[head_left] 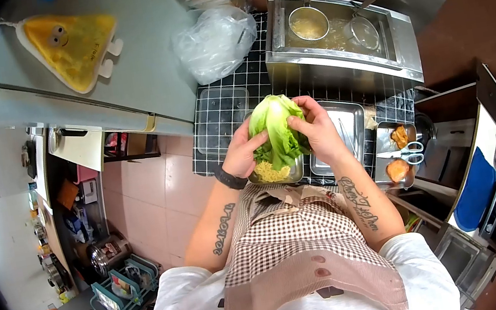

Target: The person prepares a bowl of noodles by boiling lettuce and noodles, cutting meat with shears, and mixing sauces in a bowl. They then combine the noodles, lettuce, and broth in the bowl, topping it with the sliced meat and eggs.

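A bunch of green lettuce leaves point(276, 126) is held up in front of my apron, pale stem end at the top. My left hand point(243, 150) grips it from the left, thumb laid across the leaf. From the other side my right hand point(318, 128) pinches its edge between thumb and fingers. Directly below the lettuce, yellow noodles point(270, 172) lie in a metal tray point(296, 173), which the leaves partly cover. Another metal tray point(358, 131) sits to the right, partly behind my right hand.
A metal cooker point(344, 68) with liquid stands beyond, holding a strainer with noodles point(309, 23) and another strainer point(363, 33). At right, a tray point(386, 165) carries browned food pieces and scissors point(415, 152). Plastic bags point(217, 43) and a yellow triangular pouch point(70, 47) are at left.
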`<state>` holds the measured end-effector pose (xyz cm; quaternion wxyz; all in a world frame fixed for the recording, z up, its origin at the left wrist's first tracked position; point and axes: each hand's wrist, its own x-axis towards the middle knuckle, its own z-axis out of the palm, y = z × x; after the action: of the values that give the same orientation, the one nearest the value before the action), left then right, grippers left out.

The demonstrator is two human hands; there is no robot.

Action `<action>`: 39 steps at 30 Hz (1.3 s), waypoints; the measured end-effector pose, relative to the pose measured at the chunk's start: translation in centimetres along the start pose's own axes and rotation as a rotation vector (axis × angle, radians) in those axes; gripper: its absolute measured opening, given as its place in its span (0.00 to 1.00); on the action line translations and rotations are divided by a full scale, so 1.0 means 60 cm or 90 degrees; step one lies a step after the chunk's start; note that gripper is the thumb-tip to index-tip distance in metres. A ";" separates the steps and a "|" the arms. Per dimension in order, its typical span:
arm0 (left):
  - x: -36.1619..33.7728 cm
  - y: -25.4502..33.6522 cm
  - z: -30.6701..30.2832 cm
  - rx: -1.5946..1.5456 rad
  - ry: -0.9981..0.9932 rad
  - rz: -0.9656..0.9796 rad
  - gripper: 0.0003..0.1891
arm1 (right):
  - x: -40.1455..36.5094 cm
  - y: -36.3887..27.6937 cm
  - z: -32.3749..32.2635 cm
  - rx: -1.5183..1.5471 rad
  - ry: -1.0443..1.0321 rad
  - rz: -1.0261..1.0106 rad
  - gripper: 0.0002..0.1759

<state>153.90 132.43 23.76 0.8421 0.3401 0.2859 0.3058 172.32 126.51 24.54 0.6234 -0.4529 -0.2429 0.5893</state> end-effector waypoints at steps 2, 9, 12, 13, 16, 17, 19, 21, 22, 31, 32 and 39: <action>0.005 -0.014 0.006 0.034 0.053 0.094 0.26 | 0.000 -0.003 -0.013 -0.019 -0.034 0.028 0.15; -0.015 -0.032 0.032 -0.116 0.037 0.101 0.26 | -0.015 0.003 -0.008 -0.010 -0.042 0.013 0.08; -0.011 -0.028 0.043 0.190 0.073 0.126 0.30 | -0.024 -0.015 -0.015 -0.169 -0.045 0.013 0.07; -0.007 -0.025 0.041 0.273 0.089 0.114 0.31 | -0.027 -0.032 -0.021 -0.264 -0.020 -0.011 0.08; -0.006 -0.022 0.025 0.256 0.075 0.072 0.29 | -0.033 -0.077 -0.044 -0.539 0.064 -0.112 0.12; -0.007 -0.022 0.023 0.258 0.061 0.054 0.28 | -0.030 -0.084 -0.057 -0.623 0.044 -0.186 0.11; -0.009 -0.026 0.023 0.219 0.039 0.041 0.28 | -0.027 -0.093 -0.067 -0.671 0.043 -0.254 0.11; -0.006 -0.027 0.031 0.086 0.026 0.002 0.28 | -0.015 -0.073 -0.078 -0.506 0.009 -0.167 0.12; -0.009 -0.025 0.039 0.060 0.035 -0.025 0.28 | -0.014 -0.059 -0.075 -0.328 -0.009 -0.078 0.14; -0.003 -0.043 0.019 -0.045 0.032 -0.058 0.24 | -0.017 -0.014 -0.072 -0.135 0.093 0.023 0.10; -0.001 -0.044 0.015 -0.004 0.071 -0.028 0.24 | -0.016 -0.015 -0.068 -0.128 0.108 0.000 0.08; -0.014 -0.032 0.084 0.413 -0.029 0.153 0.48 | -0.027 0.003 -0.040 -0.269 0.171 -0.067 0.12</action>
<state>157.42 128.70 25.59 0.6543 0.6281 0.3073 0.2881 173.96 124.28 23.63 0.5712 -0.6341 -0.2992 0.4268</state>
